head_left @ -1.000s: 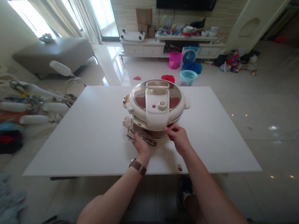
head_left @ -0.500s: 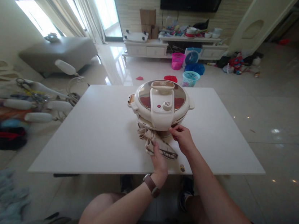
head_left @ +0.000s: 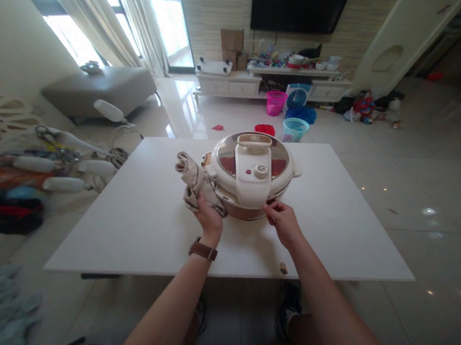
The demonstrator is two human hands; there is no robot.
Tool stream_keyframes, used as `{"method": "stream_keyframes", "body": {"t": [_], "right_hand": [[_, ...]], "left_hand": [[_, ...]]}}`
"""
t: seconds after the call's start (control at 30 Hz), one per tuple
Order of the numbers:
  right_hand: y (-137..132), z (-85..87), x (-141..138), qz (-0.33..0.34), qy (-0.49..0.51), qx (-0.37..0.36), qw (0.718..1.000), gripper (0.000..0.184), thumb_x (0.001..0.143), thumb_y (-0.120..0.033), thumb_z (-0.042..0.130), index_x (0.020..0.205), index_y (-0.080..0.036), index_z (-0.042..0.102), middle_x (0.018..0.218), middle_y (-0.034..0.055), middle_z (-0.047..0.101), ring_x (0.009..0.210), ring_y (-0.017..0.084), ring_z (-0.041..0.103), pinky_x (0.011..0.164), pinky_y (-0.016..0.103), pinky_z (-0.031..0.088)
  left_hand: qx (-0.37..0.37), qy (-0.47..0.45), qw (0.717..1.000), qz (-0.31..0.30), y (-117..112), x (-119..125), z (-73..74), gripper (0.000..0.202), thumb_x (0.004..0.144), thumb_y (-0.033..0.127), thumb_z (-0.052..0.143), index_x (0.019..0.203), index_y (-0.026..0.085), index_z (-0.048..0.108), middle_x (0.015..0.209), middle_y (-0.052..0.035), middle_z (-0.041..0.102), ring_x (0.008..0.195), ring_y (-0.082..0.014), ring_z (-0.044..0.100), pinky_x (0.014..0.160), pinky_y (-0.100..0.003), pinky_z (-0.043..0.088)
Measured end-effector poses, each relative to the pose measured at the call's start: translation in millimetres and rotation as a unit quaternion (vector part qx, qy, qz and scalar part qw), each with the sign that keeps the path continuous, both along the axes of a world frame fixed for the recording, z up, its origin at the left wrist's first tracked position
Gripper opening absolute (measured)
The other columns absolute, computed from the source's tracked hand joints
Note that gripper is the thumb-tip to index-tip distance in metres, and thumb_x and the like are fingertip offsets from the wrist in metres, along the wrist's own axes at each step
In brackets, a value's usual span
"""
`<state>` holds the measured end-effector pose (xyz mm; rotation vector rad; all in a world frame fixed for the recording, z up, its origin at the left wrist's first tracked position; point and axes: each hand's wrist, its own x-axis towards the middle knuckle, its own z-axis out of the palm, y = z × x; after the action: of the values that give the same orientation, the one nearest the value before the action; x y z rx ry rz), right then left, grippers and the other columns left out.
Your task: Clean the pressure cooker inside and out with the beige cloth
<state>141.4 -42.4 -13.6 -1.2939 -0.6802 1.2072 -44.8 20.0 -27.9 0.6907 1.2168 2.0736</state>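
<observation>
A cream electric cooker [head_left: 253, 187] with a see-through round lid [head_left: 225, 154] stands on the white table [head_left: 143, 216]. Its front panel carries a knob and a red button. In my left hand [head_left: 210, 220] is a bunched beige cloth [head_left: 198, 183] with dark edging, held against the cooker's left side. My right hand [head_left: 283, 221] is closed in a pinch at the lower front edge of the cooker's panel. The fingertips partly hide what they grip there.
A small figure sticker [head_left: 283, 268] lies at the table's near edge. Beyond the table are a blue basket [head_left: 296, 129], a pink basket [head_left: 276, 102] and a red item [head_left: 264, 129] on the floor. White lamp arms [head_left: 91, 167] stand to the left.
My left hand has carried the cloth from the cooker's front around to its left side. My right hand stays at the front edge. The head view has tilted slightly up.
</observation>
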Motion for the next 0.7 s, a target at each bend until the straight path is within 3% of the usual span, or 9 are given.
{"method": "stream_keyframes", "body": {"t": [0.07,0.17,0.33,0.53,0.7], "right_hand": [[-0.1,-0.7,0.2,0.004,0.0,0.0,1.0,0.062,0.042,-0.064,0.101,0.056,-0.022,0.056,0.047,-0.0068,0.047,0.045,0.006,0.034,0.047,0.026,0.019],[-0.5,0.2,-0.2,0.007,0.0,-0.002,1.0,0.063,0.041,-0.065,0.101,0.056,-0.022,0.056,0.046,-0.0067,0.048,0.045,0.007,0.034,0.047,0.026,0.02],[-0.7,1.5,-1.7,0.009,0.0,-0.005,1.0,0.064,0.041,-0.066,0.1,0.055,-0.022,0.056,0.046,-0.0066,0.047,0.045,0.007,0.035,0.047,0.026,0.021],[-0.2,-0.5,-1.2,0.018,-0.001,-0.016,1.0,0.066,0.041,-0.068,0.1,0.056,-0.023,0.055,0.047,-0.0064,0.048,0.046,0.007,0.036,0.047,0.025,0.022],[-0.5,0.0,-1.3,0.022,-0.002,-0.016,1.0,0.065,0.042,-0.067,0.1,0.057,-0.023,0.056,0.047,-0.0063,0.047,0.046,0.007,0.035,0.047,0.026,0.022]], "left_hand": [[0.036,0.081,0.995,-0.043,4.1,-3.2,0.5,0.046,0.09,0.047,0.073,0.129,0.022,0.073,0.148,-0.0112,0.068,0.148,-0.0255,0.056,0.129,-0.037,0.036],[0.04,0.089,0.991,-0.094,8.7,-3.2,2.2,0.048,0.088,0.046,0.077,0.13,0.023,0.073,0.149,-0.0109,0.068,0.152,-0.0267,0.052,0.132,-0.041,0.034],[-0.04,-0.041,0.993,-0.101,16.5,1.5,-3.5,0.035,0.087,0.033,0.076,0.12,0.021,0.076,0.144,-0.0105,0.071,0.148,-0.0245,0.057,0.127,-0.04,0.042],[-0.192,-0.177,0.962,-0.078,10.6,15.4,-23.0,0.024,0.089,0.033,0.067,0.106,0.019,0.077,0.113,-0.0075,0.08,0.118,-0.0246,0.075,0.108,-0.041,0.058],[-0.232,-0.233,0.944,-0.032,18.8,12.3,-19.7,0.023,0.088,0.033,0.064,0.1,0.016,0.074,0.1,-0.0067,0.079,0.1,-0.0221,0.076,0.096,-0.036,0.061]]}}
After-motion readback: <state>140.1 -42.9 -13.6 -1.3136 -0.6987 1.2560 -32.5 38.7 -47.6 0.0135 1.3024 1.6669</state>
